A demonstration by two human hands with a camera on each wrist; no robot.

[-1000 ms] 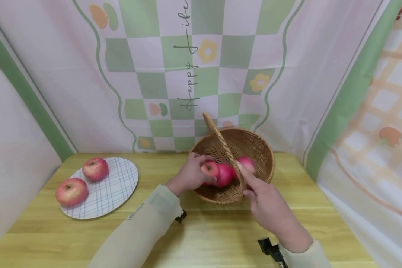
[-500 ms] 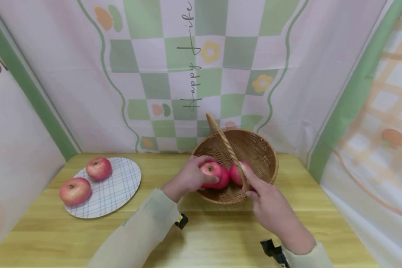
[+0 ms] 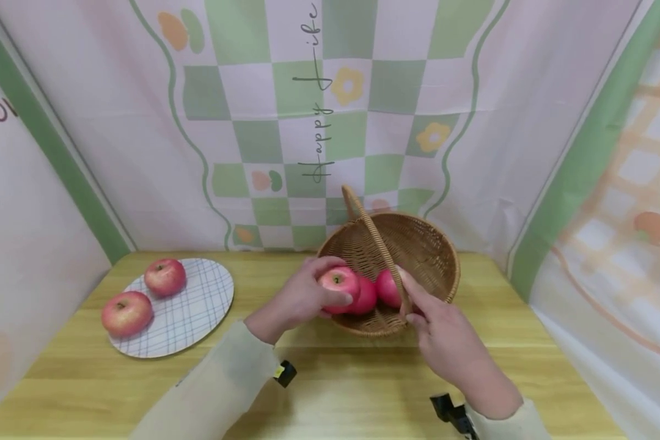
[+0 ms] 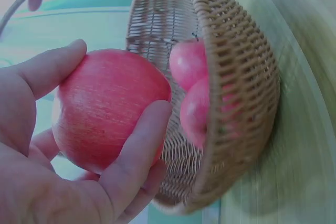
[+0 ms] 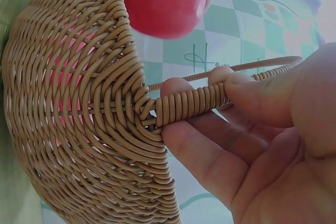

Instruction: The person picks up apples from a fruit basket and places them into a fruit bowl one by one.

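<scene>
My left hand [image 3: 305, 293] grips a red apple [image 4: 110, 108], thumb on one side and fingers round the other. In the left wrist view that apple is up at the mouth of the brown wicker basket [image 4: 241, 77]. Two more apples lie inside: one apple [image 3: 365, 296] just behind the held one, and another apple [image 3: 387, 288] partly hidden by the handle. My right hand [image 3: 445, 336] holds the basket's arched handle [image 5: 194, 102] near its lower end, thumb on top and fingers beneath. The basket leans with its opening toward me.
To the left, a round checked plate [image 3: 198, 305] carries two apples, a nearer apple [image 3: 127, 313] and a farther apple [image 3: 165, 277]. The wooden table [image 3: 341, 391] ends against a patterned cloth backdrop [image 3: 297, 140] close behind the basket.
My left hand has lifted its apple and drawn it a little left, toward the basket's near-left rim. An apple in the basket has shifted. My right hand keeps hold of the handle.
</scene>
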